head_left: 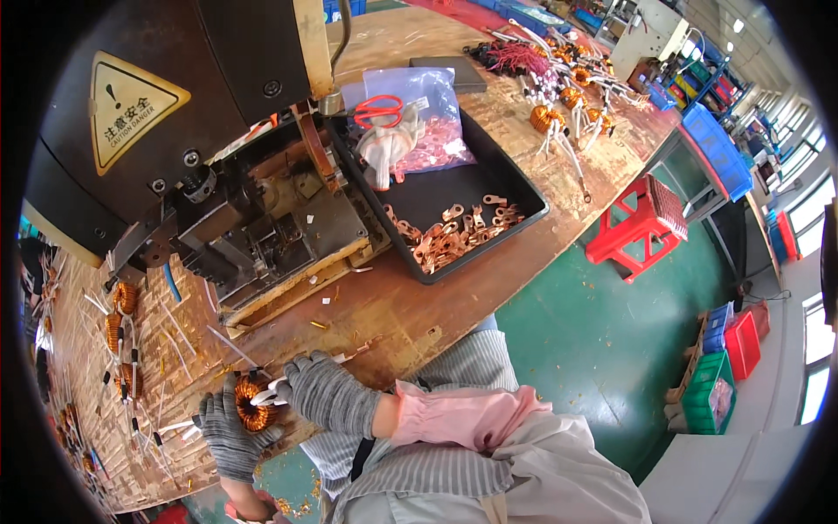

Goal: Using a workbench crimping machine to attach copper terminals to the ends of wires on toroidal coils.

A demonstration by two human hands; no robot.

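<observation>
Holding a copper-wound toroid coil [252, 403] at lower left of frame, over the near edge of the wooden workbench [384, 297]. Left hand [229, 434], grey knit glove, curled under and around the coil, fingers closed on it. Right hand [325, 390], also grey-gloved, fingertips pinched on the coil's white sleeved leads [272, 391] just right of the winding. Pink sleeve cover [454, 417] on the right forearm, striped shirt below it.

Just above the hands, loose white-sleeved wires and gold scraps on the bench top. Far left edge: a row of more coils [122, 336] with white leads lying on the bench, well apart from the hands. Upper left: black press machine [175, 87] with a yellow triangular warning label [129, 106], its metal tooling base sitting on the bench.

Center: black tray [515, 196] holding a heap of copper ring terminals [454, 234], a clear plastic bag [419, 122] of pinkish parts and red-handled scissors [379, 111] on top of it. Upper right of bench: another pile of finished coils [567, 96] with red and white wires. Right of bench on green floor: red plastic stool [637, 227]. Far right: blue, red and green bins [724, 358].
</observation>
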